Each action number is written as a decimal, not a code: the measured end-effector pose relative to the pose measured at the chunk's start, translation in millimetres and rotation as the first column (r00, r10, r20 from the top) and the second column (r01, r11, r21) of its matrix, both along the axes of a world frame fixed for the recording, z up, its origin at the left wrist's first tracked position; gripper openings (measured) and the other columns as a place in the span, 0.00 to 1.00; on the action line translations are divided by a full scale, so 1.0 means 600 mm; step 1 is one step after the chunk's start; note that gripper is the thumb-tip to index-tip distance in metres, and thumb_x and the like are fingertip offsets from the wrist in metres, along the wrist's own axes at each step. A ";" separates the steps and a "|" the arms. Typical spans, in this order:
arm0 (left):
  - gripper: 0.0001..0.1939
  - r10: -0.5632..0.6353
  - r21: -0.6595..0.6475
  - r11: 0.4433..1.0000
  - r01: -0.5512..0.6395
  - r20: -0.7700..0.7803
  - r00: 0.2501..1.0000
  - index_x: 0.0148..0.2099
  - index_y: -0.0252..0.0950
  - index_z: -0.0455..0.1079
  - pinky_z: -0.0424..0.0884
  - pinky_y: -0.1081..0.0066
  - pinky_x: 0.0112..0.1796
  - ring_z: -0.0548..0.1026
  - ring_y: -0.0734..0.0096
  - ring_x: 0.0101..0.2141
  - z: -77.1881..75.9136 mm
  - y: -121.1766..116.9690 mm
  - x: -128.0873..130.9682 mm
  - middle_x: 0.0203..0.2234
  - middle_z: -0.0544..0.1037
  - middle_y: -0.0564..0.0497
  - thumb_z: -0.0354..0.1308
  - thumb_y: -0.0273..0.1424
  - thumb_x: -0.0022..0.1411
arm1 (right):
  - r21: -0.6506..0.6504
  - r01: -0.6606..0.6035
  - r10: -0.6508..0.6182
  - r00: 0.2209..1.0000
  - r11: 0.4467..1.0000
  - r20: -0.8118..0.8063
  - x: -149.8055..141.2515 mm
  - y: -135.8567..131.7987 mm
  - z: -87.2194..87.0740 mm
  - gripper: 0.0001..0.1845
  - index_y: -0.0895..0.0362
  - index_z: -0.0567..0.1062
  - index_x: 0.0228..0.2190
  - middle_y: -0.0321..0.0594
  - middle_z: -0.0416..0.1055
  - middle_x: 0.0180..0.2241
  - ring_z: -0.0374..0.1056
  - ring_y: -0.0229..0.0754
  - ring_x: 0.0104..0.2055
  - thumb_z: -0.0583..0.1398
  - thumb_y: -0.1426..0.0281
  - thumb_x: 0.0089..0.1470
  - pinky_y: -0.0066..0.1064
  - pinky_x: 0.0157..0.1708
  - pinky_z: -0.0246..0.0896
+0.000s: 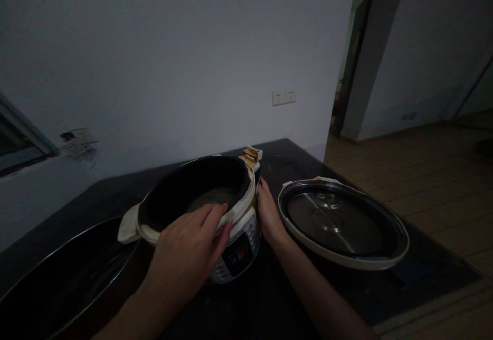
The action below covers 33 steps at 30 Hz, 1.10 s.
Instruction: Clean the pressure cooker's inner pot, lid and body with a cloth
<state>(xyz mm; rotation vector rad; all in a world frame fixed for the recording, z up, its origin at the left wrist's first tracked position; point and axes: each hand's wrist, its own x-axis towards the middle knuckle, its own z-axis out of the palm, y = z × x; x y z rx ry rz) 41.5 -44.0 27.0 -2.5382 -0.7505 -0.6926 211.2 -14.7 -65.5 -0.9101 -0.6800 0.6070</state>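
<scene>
A white electric pressure cooker (241, 250) stands open on a dark counter (423, 273), its dark inner pot (196, 188) showing. My left hand (188, 255) rests over the cooker's front rim, fingers curled onto the edge above the control panel. My right hand (268, 215) presses flat against the cooker's right side, fingers together and pointing up. The cooker's lid (342, 222) lies upside down on the counter just right of my right hand, its metal inner plate facing up.
A large dark round pan (57, 288) sits at the lower left of the counter. Wall sockets (284, 96) are on the white wall behind. The counter ends at the right, with wooden floor (435, 186) and a doorway beyond.
</scene>
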 end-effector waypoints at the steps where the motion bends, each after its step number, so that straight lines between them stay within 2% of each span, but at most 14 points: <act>1: 0.11 0.039 -0.014 0.999 -0.040 -0.012 0.999 0.45 0.36 0.70 0.74 0.65 0.31 0.80 0.60 0.32 0.004 -0.003 0.010 0.35 0.81 0.47 0.48 0.33 0.67 | -0.004 -0.046 0.046 0.999 0.999 -0.006 -0.010 -0.017 -0.001 0.28 0.53 0.66 0.58 0.43 0.63 0.60 0.58 0.47 0.63 0.54 0.58 0.59 0.48 0.61 0.51; 2: 0.11 0.074 -0.030 0.997 -0.075 -0.016 0.997 0.46 0.36 0.70 0.74 0.65 0.32 0.80 0.60 0.33 0.008 -0.005 0.020 0.36 0.81 0.46 0.49 0.34 0.67 | -0.006 -0.084 0.084 0.996 0.996 -0.001 -0.023 -0.036 -0.003 0.29 0.52 0.62 0.60 0.41 0.58 0.64 0.53 0.45 0.66 0.53 0.57 0.59 0.47 0.64 0.45; 4: 0.13 0.139 -0.066 0.988 -0.141 -0.028 0.990 0.50 0.36 0.68 0.73 0.66 0.33 0.80 0.60 0.36 0.012 -0.005 0.040 0.39 0.81 0.46 0.49 0.34 0.67 | -0.014 -0.065 0.066 0.997 0.998 0.047 -0.052 -0.076 -0.008 0.31 0.50 0.57 0.63 0.38 0.50 0.67 0.44 0.43 0.68 0.53 0.57 0.61 0.46 0.66 0.37; 6: 0.13 0.211 -0.096 0.971 -0.219 -0.088 0.974 0.49 0.36 0.69 0.72 0.68 0.29 0.80 0.60 0.34 0.012 -0.003 0.058 0.37 0.81 0.46 0.48 0.35 0.68 | -0.027 -0.023 0.026 0.993 0.999 0.113 -0.082 -0.109 -0.014 0.29 0.48 0.57 0.62 0.36 0.47 0.68 0.40 0.42 0.69 0.52 0.57 0.62 0.46 0.67 0.32; 8: 0.13 0.274 -0.102 0.951 -0.292 -0.161 0.948 0.43 0.36 0.70 0.68 0.69 0.25 0.80 0.59 0.29 0.008 -0.002 0.071 0.30 0.81 0.47 0.46 0.35 0.69 | -0.016 0.003 -0.001 0.990 1.000 0.140 -0.103 -0.126 -0.018 0.27 0.47 0.59 0.62 0.36 0.48 0.67 0.40 0.42 0.69 0.51 0.57 0.63 0.47 0.67 0.33; 11: 0.16 0.333 -0.035 0.938 -0.344 -0.168 0.928 0.37 0.36 0.70 0.66 0.69 0.23 0.78 0.57 0.25 0.001 -0.002 0.078 0.25 0.79 0.47 0.43 0.34 0.69 | 0.009 0.045 -0.046 0.993 0.999 0.108 -0.102 -0.116 -0.017 0.25 0.48 0.62 0.59 0.38 0.53 0.66 0.45 0.43 0.68 0.49 0.57 0.63 0.46 0.66 0.37; 13: 0.15 0.335 0.018 0.942 -0.336 -0.142 0.931 0.36 0.36 0.70 0.66 0.68 0.24 0.78 0.57 0.25 -0.003 -0.002 0.076 0.24 0.79 0.47 0.44 0.35 0.69 | 0.011 0.055 -0.056 0.996 0.998 0.065 -0.082 -0.089 -0.012 0.26 0.50 0.62 0.58 0.40 0.56 0.64 0.49 0.43 0.67 0.50 0.56 0.62 0.45 0.66 0.40; 17: 0.16 0.304 0.053 0.953 -0.299 -0.144 0.942 0.35 0.37 0.71 0.63 0.68 0.23 0.78 0.57 0.24 -0.004 -0.002 0.070 0.23 0.79 0.48 0.46 0.36 0.69 | -0.009 -0.017 0.017 1.000 1.000 0.020 -0.029 -0.026 -0.002 0.28 0.52 0.62 0.58 0.41 0.61 0.62 0.54 0.44 0.64 0.52 0.55 0.60 0.44 0.64 0.45; 20: 0.16 0.296 0.059 0.955 -0.290 -0.146 0.944 0.35 0.37 0.71 0.61 0.68 0.23 0.78 0.57 0.24 -0.002 0.001 0.065 0.23 0.79 0.48 0.46 0.37 0.68 | 0.020 -0.063 0.062 0.997 0.998 0.036 -0.009 -0.002 0.001 0.29 0.51 0.61 0.60 0.39 0.58 0.63 0.51 0.42 0.66 0.50 0.54 0.61 0.44 0.65 0.43; 22: 0.16 0.292 0.063 0.956 -0.286 -0.145 0.945 0.36 0.37 0.72 0.61 0.68 0.22 0.78 0.58 0.24 -0.002 0.006 0.059 0.23 0.79 0.48 0.46 0.38 0.68 | 0.040 -0.065 0.062 0.995 0.997 0.072 -0.012 -0.003 -0.001 0.31 0.52 0.59 0.61 0.39 0.53 0.65 0.48 0.41 0.67 0.49 0.54 0.61 0.43 0.66 0.39; 25: 0.17 0.261 0.074 0.965 -0.253 -0.146 0.954 0.38 0.36 0.72 0.60 0.69 0.23 0.78 0.58 0.24 -0.004 0.019 0.047 0.23 0.79 0.48 0.45 0.39 0.69 | 0.015 -0.018 0.016 0.992 1.000 0.125 -0.045 -0.029 -0.011 0.33 0.52 0.55 0.63 0.38 0.47 0.68 0.41 0.41 0.69 0.48 0.53 0.62 0.44 0.67 0.32; 28: 0.17 0.203 0.089 0.977 -0.192 -0.135 0.970 0.38 0.36 0.73 0.60 0.69 0.23 0.78 0.59 0.25 -0.008 0.039 0.028 0.25 0.80 0.48 0.45 0.39 0.69 | -0.043 0.041 -0.036 0.992 0.998 0.118 -0.102 -0.071 -0.030 0.31 0.48 0.52 0.64 0.33 0.41 0.69 0.32 0.42 0.70 0.47 0.54 0.63 0.48 0.67 0.28; 33: 0.18 0.101 0.099 0.991 -0.089 -0.114 0.988 0.39 0.37 0.74 0.62 0.68 0.24 0.79 0.60 0.25 -0.015 0.075 -0.005 0.25 0.81 0.49 0.45 0.40 0.68 | -0.119 0.046 -0.034 0.994 0.992 0.106 -0.184 -0.114 -0.063 0.29 0.44 0.51 0.65 0.30 0.37 0.69 0.29 0.43 0.71 0.47 0.57 0.64 0.49 0.67 0.28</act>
